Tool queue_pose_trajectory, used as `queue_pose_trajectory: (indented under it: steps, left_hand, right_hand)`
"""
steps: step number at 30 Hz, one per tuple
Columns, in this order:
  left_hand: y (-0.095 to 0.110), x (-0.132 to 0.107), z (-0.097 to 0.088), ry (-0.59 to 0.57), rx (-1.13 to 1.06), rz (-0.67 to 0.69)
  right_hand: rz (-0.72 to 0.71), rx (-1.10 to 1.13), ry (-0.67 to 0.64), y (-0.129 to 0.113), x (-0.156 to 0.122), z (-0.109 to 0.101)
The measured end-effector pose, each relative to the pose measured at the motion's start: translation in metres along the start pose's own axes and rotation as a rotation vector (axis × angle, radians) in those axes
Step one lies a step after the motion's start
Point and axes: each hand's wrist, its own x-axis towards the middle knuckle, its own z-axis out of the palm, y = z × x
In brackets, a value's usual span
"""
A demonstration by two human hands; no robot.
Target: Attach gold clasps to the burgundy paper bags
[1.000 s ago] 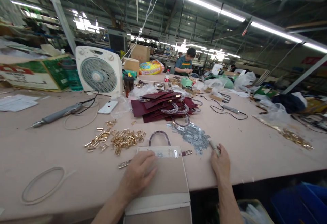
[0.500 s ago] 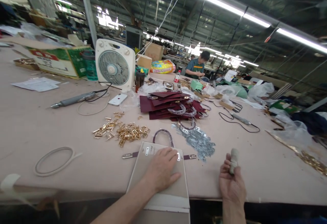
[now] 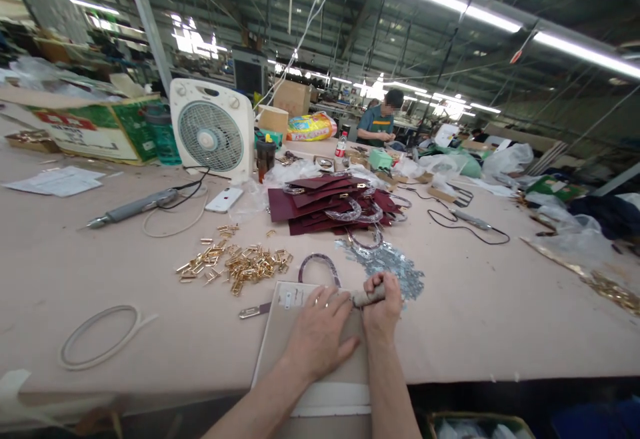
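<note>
A beige bag panel (image 3: 274,339) lies face down at the table's front edge, its purple looped handle (image 3: 319,259) pointing away from me. My left hand (image 3: 320,332) rests flat on the panel, fingers stretched toward its upper right corner. My right hand (image 3: 384,311) grips a short grey cylindrical piece (image 3: 368,295), whose end meets that corner beside my left fingertips; the exact contact is hidden. A small silver plate (image 3: 287,300) shows at the panel's upper left. From the left side sticks out a strap with a metal fitting (image 3: 254,311); the right strap is covered by my hand.
Behind the panel lie gold metal fittings (image 3: 255,264), silver metal plates (image 3: 400,269) and a stack of maroon bag pieces (image 3: 310,205). A fan (image 3: 213,132), phone (image 3: 224,199), grey corded tool (image 3: 133,209) and tube coil (image 3: 100,335) are leftward. Another person (image 3: 377,122) works farther back.
My right hand has come in from the right with the grey cylindrical piece and put it against the panel's upper right corner. My left hand stays on the panel. The view has shifted slightly.
</note>
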Motion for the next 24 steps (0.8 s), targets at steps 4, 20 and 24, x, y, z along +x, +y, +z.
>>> queue_pose_trajectory:
  steps: [4,20,24]
  left_hand:
    - [0.001,0.002,-0.002,-0.017,0.02,-0.009]
    - [0.005,0.007,-0.004,-0.032,0.022,-0.066]
    - [0.005,0.009,-0.005,-0.036,0.003,-0.081]
  right_hand:
    - [-0.007,0.068,0.018,-0.004,-0.002,-0.012]
    - [-0.184,0.04,-0.224,0.0,-0.032,-0.011]
    - [-0.331,-0.163,-0.276,0.005,-0.039,-0.01]
